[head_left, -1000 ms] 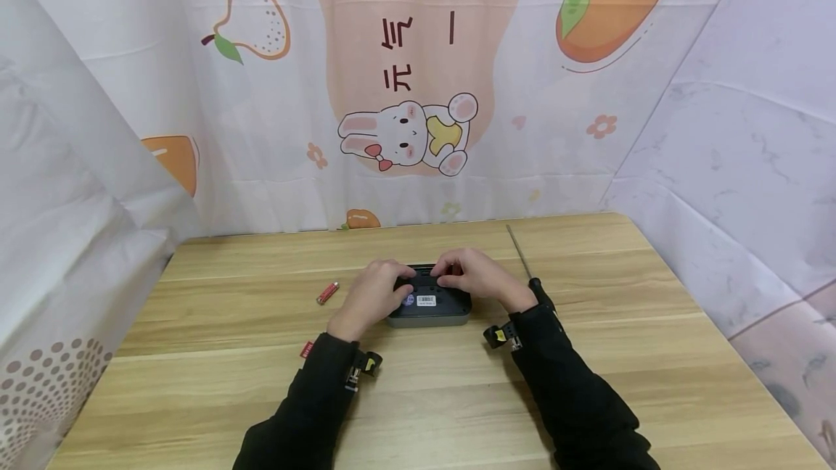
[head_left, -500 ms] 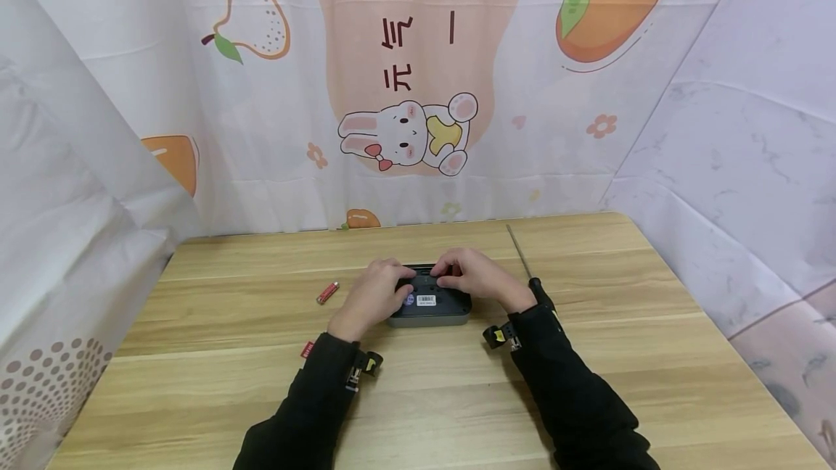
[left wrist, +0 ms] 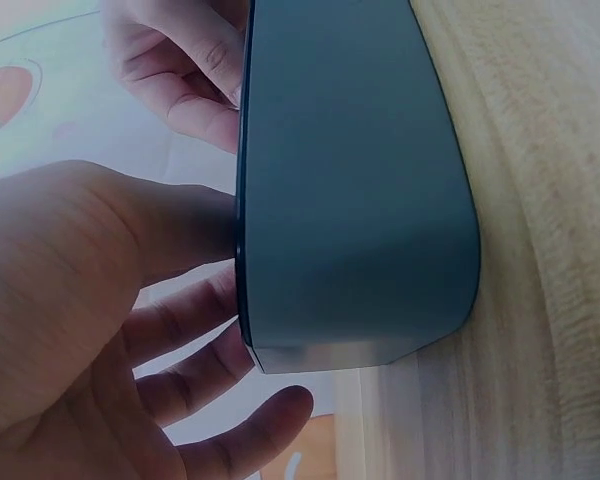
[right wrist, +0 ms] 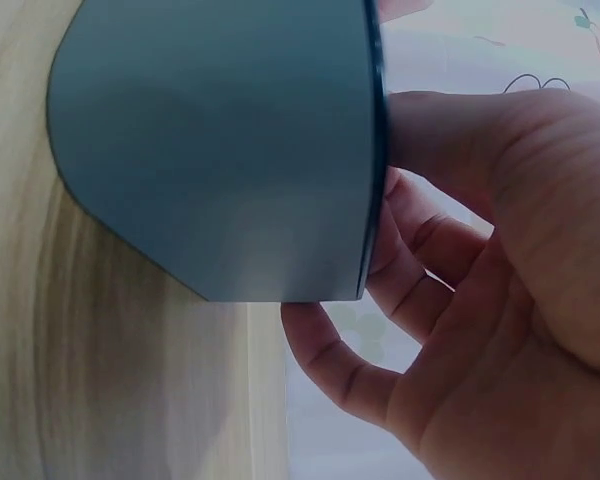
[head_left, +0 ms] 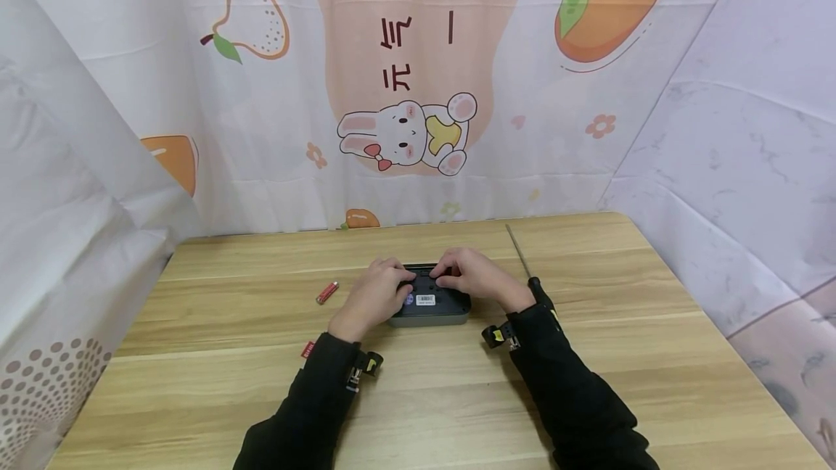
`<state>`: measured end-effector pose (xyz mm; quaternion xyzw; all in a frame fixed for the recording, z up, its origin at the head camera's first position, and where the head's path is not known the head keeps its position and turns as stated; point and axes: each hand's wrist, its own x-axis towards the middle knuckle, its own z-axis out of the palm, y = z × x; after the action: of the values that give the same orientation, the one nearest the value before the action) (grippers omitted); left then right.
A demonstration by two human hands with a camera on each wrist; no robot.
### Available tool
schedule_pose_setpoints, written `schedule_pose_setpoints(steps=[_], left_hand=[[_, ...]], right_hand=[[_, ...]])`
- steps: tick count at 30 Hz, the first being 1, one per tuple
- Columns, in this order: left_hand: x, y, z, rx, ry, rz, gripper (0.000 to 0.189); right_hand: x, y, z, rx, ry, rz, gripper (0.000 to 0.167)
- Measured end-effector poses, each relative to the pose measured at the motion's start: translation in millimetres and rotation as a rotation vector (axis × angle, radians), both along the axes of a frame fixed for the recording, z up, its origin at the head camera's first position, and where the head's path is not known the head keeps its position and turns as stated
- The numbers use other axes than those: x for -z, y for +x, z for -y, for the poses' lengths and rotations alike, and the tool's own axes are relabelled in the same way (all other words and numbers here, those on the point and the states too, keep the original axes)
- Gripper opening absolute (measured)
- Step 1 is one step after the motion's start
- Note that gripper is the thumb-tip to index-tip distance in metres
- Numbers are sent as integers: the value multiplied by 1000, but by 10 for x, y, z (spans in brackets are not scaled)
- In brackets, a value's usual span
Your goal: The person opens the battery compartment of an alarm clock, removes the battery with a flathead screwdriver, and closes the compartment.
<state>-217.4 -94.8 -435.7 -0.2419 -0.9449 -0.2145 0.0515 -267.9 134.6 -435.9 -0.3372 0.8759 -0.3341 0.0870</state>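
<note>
A small box-shaped device [head_left: 436, 308] with a grey body and a black panel on top lies on the wooden table [head_left: 418, 412]. Its panel bears a white barcode label [head_left: 426, 300] and a round purple sticker [head_left: 409, 299]. My left hand [head_left: 372, 297] grips the device's left part, thumb on the panel and fingers toward the far edge. From the right, my right hand [head_left: 480, 275] has its thumb and fingers on the panel near its far edge. In the right wrist view, the little finger [right wrist: 330, 365] curls to the device's far side. The fingertips cover part of the panel.
A red battery [head_left: 328, 292] lies left of the left hand. Right of the right hand is a screwdriver [head_left: 520, 252], its black handle partly under the sleeve. A small red piece [head_left: 308, 349] shows beside the left sleeve. A printed curtain [head_left: 261, 129] hangs behind the table.
</note>
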Motion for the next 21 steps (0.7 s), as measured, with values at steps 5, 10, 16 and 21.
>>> schedule_pose_setpoints(steps=[5,10,16,21], left_hand=[[4,-3,5,3,10,-1,22],[15,-7,10,10,18,0,22],[17,-1,9,10,5,-11,22],[14,13,4,13,-19,-20,22]], right_hand=[[2,-8,12,-19,10,-27,17],[22,-16,23,-27,13,-52,17],[37,-12,30,-27,5,-68,16],[40,-7,23,-36,17,-84,16]])
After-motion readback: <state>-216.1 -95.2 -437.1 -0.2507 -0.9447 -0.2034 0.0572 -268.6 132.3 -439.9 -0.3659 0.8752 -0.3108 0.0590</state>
